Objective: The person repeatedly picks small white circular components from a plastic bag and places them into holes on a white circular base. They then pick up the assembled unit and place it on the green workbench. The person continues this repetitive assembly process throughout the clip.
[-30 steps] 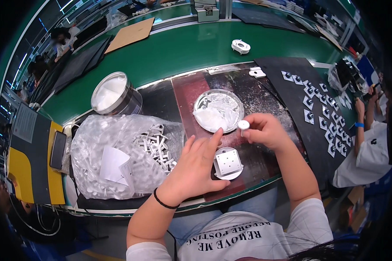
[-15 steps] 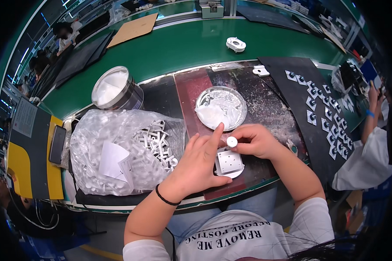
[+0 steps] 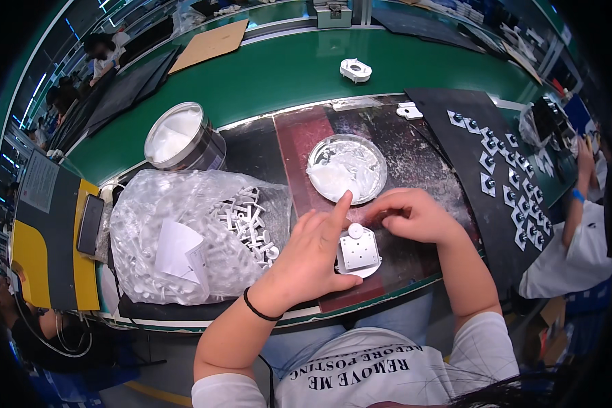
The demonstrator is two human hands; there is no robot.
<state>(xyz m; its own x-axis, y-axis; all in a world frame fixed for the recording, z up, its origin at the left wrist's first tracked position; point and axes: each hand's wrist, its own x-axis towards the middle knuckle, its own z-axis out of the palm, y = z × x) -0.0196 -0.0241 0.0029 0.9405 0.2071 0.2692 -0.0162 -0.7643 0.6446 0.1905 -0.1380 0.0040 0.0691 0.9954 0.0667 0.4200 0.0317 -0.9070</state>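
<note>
Head view, looking down on a workbench.

Left hand [image 3: 311,262]: rests on the dark red mat [image 3: 299,136], thumb and palm steadying the edge of a white square plastic part [image 3: 358,253]. Index finger extended straight up toward the dish; the other fingers loosely curled. Not a full grip, more a hold-down.

Right hand [image 3: 415,216]: curled, fingertips pinched together just above and right of the square part. Whether anything small sits between the fingertips cannot be told.

Square part lies flat on the mat at the bench's near edge, between the two hands. A small round white disc [image 3: 355,230] sits at its top edge, touching it, apparently already placed on.

Just beyond the hands: shallow round dish of white paste [image 3: 347,168], partly smeared out. Further left, an open metal tin [image 3: 181,138] with more white paste.

Left of the hands: clear plastic bag [image 3: 183,238] heaped with white moulded parts, a paper slip on top. Looks like plenty of stock not yet worked.

Right: black mat [image 3: 476,136] with rows of small square pieces [image 3: 506,183] laid out, seemingly finished ones, with bare mat left. Judgement: mid-batch, this piece partway assembled.

Far right, another person's arm [image 3: 578,204] at the next station.
</note>
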